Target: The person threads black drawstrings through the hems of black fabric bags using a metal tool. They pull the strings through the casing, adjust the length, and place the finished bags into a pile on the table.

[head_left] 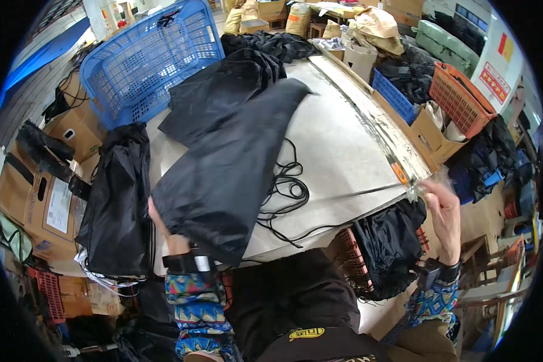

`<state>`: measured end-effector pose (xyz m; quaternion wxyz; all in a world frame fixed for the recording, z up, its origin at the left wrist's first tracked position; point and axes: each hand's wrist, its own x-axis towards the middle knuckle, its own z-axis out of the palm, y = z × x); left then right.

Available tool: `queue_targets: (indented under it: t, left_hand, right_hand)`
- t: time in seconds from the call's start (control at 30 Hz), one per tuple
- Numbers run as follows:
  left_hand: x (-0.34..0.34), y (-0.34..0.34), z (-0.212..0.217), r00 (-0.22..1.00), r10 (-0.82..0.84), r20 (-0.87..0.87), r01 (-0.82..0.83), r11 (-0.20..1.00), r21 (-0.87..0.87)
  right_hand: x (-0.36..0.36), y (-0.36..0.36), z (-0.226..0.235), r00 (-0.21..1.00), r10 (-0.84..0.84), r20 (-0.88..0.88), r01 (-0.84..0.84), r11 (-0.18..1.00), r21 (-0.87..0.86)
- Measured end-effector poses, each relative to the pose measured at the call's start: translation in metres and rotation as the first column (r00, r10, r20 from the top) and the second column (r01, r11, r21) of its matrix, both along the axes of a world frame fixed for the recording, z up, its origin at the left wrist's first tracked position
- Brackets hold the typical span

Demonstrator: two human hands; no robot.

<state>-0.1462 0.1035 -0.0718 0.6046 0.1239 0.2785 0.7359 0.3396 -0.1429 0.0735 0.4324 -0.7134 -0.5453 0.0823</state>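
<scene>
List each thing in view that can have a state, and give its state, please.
black fabric bag: lies flat across the table, its near end over the left hand.
left hand: mostly hidden under the bag.
right hand: pinches the black cord at the table's right corner.
black cord: loose tangle, one strand drawn to the right hand.
blue basket: tipped on its side.
orange basket: upright, holds dark cloth.

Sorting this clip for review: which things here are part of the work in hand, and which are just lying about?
In hand:
left hand, mostly hidden under the black fabric bag
right hand, pulling the black cord at the table edge

Lying about:
blue plastic basket
orange basket
cardboard boxes
black bag pile
</scene>
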Motion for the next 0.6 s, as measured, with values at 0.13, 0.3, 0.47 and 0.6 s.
queue_targets:
  t: [0.13,0.3,0.47,0.6]
  left_hand:
    - [-0.050,-0.049,-0.022,0.995,0.085,-0.057,-0.093,0.983,-0.160]
    - [-0.031,-0.084,-0.048,0.986,0.089,-0.138,-0.114,0.976,-0.187]
    - [0.035,-0.122,0.034,0.931,0.231,-0.282,-0.199,0.970,0.137]
    - [0.071,-0.114,0.047,-0.004,0.512,-0.859,-0.055,0.857,0.512]
  right_hand:
    - [0.014,0.007,-0.007,0.962,0.130,0.239,-0.120,0.991,-0.056]
    - [-0.032,0.007,0.015,0.847,0.531,0.028,-0.525,0.844,-0.110]
    - [-0.076,0.033,-0.008,0.940,0.341,-0.018,-0.339,0.925,-0.173]
    - [-0.103,0.045,-0.016,0.881,0.472,0.030,-0.465,0.876,-0.131]
